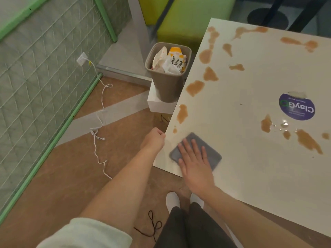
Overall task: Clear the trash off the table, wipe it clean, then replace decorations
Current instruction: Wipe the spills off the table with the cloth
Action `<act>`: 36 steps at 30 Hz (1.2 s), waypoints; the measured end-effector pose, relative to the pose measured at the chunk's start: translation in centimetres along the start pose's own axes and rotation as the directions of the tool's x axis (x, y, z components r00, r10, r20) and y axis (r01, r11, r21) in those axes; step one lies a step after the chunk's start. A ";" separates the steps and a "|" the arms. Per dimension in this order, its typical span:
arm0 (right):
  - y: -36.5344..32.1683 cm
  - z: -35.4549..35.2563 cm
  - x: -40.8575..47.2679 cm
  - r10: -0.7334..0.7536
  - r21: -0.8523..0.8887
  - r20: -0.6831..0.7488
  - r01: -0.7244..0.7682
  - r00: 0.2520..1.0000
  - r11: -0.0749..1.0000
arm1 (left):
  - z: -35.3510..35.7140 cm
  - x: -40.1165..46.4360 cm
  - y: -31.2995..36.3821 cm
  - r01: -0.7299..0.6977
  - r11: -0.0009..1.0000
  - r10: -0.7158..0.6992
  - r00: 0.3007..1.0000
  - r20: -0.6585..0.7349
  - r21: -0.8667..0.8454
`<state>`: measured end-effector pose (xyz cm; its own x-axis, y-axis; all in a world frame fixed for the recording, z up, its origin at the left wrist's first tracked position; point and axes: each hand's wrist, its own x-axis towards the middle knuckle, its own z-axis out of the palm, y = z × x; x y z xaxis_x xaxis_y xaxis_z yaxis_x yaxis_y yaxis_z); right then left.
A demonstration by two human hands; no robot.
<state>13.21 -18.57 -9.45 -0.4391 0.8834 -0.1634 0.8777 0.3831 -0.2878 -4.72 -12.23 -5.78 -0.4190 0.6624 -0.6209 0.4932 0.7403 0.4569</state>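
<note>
One grey cloth (197,153) lies at the table's (241,167) near left corner, right hand (194,163) flat on it, fingers spread. Left hand (154,138), at nine o'clock of the cloth, curls on the table edge. Over a dozen brown stains (195,87) run toward twelve and two o'clock. One full bin (167,72) stands beside the left edge.

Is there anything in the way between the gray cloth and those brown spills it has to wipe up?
Nothing visible. The right hand presses the gray cloth flat on the table, and bare tabletop lies between it and the nearest brown spills along the left edge.
</note>
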 end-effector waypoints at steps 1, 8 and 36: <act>0.2 -0.2 0.9 -0.047 0.003 0.024 0.047 0.999 0.999 | 0.0 0.0 0.1 0.012 1.000 -0.012 1.000 -0.002 -0.012; 6.3 -3.1 4.5 0.090 0.035 0.023 -0.091 0.996 0.995 | -0.3 -0.3 1.1 0.058 0.994 -0.060 0.998 0.010 0.093; -0.2 -0.9 4.1 0.459 0.089 -0.067 -0.452 0.886 0.887 | -4.5 5.2 2.6 -0.235 0.972 0.223 0.892 0.393 -0.018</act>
<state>11.38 -14.74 -9.18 0.0262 0.9766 -0.2136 0.9604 -0.0839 -0.2659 -9.06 -6.31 -4.97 0.0359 0.7112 -0.7020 0.5639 0.5655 0.6018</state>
